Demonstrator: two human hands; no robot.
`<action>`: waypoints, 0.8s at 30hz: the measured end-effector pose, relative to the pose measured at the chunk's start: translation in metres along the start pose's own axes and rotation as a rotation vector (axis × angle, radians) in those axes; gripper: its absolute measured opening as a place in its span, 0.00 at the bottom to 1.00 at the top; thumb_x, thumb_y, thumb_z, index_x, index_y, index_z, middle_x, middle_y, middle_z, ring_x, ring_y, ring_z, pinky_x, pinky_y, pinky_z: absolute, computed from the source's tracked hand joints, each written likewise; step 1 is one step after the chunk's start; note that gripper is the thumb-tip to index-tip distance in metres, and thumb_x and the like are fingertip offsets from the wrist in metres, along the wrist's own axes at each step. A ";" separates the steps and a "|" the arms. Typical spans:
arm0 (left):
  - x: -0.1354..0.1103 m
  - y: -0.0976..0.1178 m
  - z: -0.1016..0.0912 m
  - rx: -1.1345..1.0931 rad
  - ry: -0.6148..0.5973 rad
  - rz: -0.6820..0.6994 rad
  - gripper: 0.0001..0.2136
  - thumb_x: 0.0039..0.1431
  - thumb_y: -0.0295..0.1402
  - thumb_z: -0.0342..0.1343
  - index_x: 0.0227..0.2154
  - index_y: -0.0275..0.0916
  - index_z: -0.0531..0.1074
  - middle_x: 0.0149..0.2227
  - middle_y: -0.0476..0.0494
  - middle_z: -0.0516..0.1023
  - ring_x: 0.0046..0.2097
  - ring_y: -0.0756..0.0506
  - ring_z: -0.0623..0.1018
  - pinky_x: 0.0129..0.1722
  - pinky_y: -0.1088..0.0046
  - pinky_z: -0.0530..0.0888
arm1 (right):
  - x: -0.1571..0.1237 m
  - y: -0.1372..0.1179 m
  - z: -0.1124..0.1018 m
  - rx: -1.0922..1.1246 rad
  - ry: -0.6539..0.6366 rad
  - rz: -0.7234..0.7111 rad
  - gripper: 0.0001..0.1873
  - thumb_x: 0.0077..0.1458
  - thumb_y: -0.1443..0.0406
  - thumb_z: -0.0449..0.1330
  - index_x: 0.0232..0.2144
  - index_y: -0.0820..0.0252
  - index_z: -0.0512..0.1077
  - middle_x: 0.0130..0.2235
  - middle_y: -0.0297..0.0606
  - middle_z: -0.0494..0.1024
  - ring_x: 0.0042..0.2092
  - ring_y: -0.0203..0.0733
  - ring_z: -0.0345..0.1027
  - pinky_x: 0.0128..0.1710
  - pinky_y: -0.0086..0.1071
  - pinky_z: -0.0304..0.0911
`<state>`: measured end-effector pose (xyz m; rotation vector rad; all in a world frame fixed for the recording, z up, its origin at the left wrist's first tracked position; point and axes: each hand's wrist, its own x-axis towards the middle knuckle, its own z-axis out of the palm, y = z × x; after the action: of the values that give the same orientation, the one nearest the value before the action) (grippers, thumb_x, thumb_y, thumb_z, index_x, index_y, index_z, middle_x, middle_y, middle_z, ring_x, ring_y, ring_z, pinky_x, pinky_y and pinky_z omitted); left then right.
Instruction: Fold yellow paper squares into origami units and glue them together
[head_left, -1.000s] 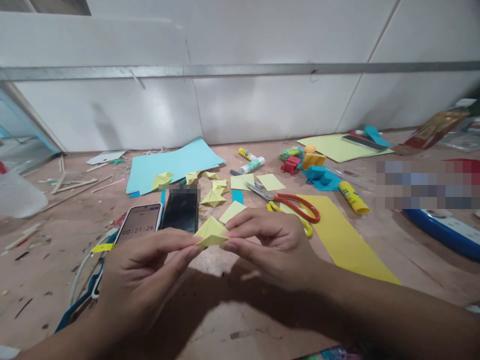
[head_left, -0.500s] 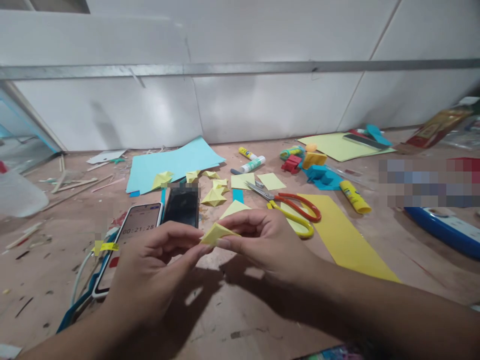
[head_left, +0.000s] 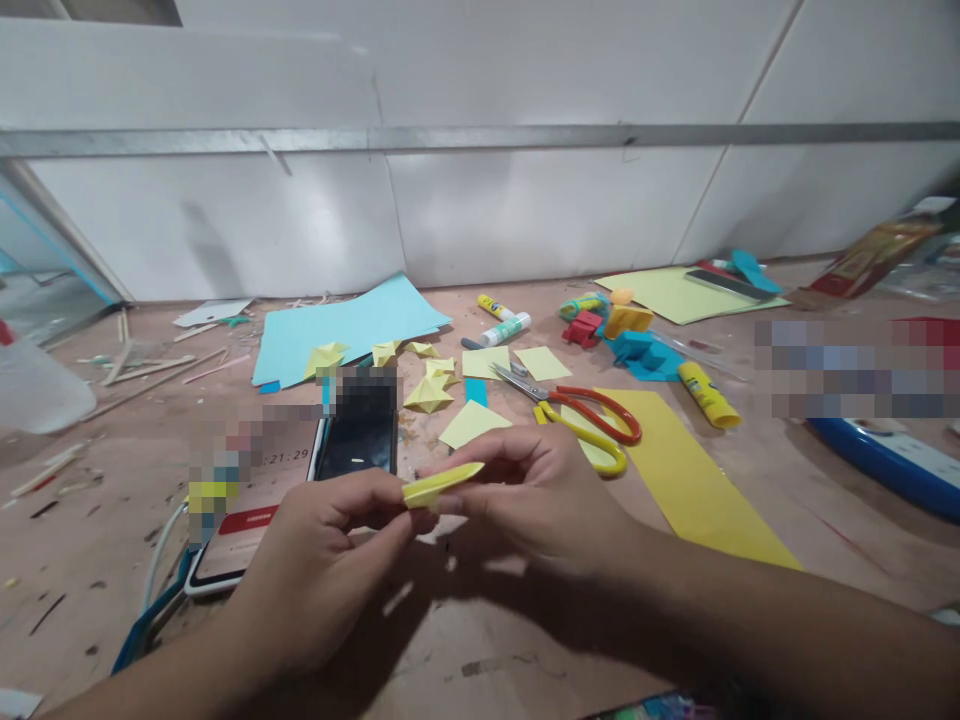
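While both hands (head_left: 334, 560) pinch it | folded paper (head_left: 439, 485) | yellow, narrow, right tip raised

The small paper (head_left: 442, 484) between the left hand (head_left: 330, 560) and the right hand (head_left: 559, 500) is yellow, the folded papers (head_left: 429, 393) just beyond the hands are pale yellow, and the big sheet (head_left: 349, 322) farther behind them is light blue. Beyond the right hand, the scissors (head_left: 553, 397) have grey blades, one red-orange handle and one yellow handle, while the long paper (head_left: 705, 485) beside them is of a deeper, plain yellow. Near the left hand, one phone (head_left: 268, 482) has a white edge and a red bar on its screen, the other phone (head_left: 360, 428) is black, and the table (head_left: 82, 565) is pinkish brown with dark spots.
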<state>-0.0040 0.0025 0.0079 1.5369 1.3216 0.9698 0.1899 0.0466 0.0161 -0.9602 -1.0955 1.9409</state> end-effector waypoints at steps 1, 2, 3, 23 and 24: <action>-0.001 0.000 0.000 0.069 0.028 0.069 0.08 0.61 0.35 0.59 0.31 0.42 0.83 0.29 0.47 0.87 0.30 0.46 0.84 0.28 0.77 0.76 | -0.002 0.002 0.000 0.020 -0.005 0.030 0.14 0.39 0.64 0.80 0.30 0.60 0.83 0.26 0.36 0.83 0.25 0.41 0.77 0.22 0.29 0.71; -0.002 -0.001 0.000 0.145 0.063 0.137 0.08 0.61 0.34 0.60 0.30 0.43 0.83 0.28 0.49 0.87 0.28 0.47 0.84 0.27 0.78 0.76 | -0.004 0.003 0.000 0.032 -0.014 0.040 0.14 0.41 0.63 0.79 0.31 0.60 0.84 0.26 0.35 0.82 0.24 0.40 0.76 0.22 0.29 0.72; -0.004 -0.002 0.001 0.220 0.106 0.203 0.07 0.60 0.33 0.60 0.31 0.44 0.83 0.27 0.50 0.86 0.27 0.47 0.83 0.26 0.78 0.75 | -0.007 0.004 -0.001 0.032 -0.029 0.036 0.14 0.42 0.62 0.79 0.33 0.59 0.84 0.26 0.35 0.82 0.24 0.39 0.76 0.22 0.29 0.72; -0.004 -0.006 -0.003 0.588 0.293 0.472 0.05 0.62 0.33 0.60 0.32 0.46 0.80 0.26 0.51 0.84 0.24 0.48 0.79 0.27 0.72 0.71 | -0.002 -0.011 -0.025 -0.919 -0.071 -0.923 0.13 0.56 0.65 0.71 0.44 0.58 0.78 0.45 0.42 0.86 0.44 0.44 0.82 0.42 0.31 0.76; -0.005 -0.004 -0.002 0.558 0.288 0.430 0.04 0.60 0.33 0.62 0.32 0.47 0.81 0.26 0.51 0.85 0.25 0.47 0.80 0.28 0.72 0.72 | 0.000 -0.011 -0.026 -1.003 -0.068 -1.013 0.10 0.56 0.68 0.70 0.42 0.57 0.78 0.43 0.41 0.86 0.44 0.44 0.81 0.44 0.31 0.74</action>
<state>-0.0081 -0.0015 0.0048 2.2368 1.5872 1.1810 0.2150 0.0607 0.0167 -0.5529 -2.1160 0.5515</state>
